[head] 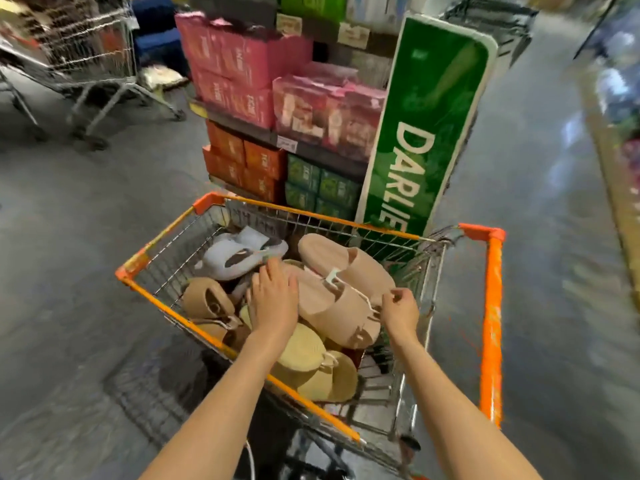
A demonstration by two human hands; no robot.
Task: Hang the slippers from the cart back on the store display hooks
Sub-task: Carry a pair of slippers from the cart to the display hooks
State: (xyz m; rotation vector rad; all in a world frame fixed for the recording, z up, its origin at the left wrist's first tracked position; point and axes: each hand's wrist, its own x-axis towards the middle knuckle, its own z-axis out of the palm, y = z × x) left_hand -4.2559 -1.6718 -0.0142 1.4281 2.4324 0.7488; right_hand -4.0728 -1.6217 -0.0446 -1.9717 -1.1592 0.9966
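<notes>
cart: wire shopping cart [491, 306] with orange rim, straight in front of the person, both arms reaching in over the near edge
slippers: loose pile inside the cart, none on any hook
pink pair [346, 289]: on top of the pile, centre-right, tied by a white cord with a small white hanger tab
white pair [239, 254]: far-left part of the basket, dark patches on top
tan pair [207, 301]: left side, against the wire wall
yellow pair [311, 365]: near end, partly under the left forearm
left hand [273, 299]: palm down, fingers straight and close together, resting on the pile just beside the pink pair
right hand [400, 310]: fingers curled, fingertips pinching at the white cord at the pink pair's right edge
behind cart: shelves of pink boxes [242, 60], orange and green boxes lower, tilted green DARLIE sign [415, 143]
far left: second grey cart [86, 50], blurred
</notes>
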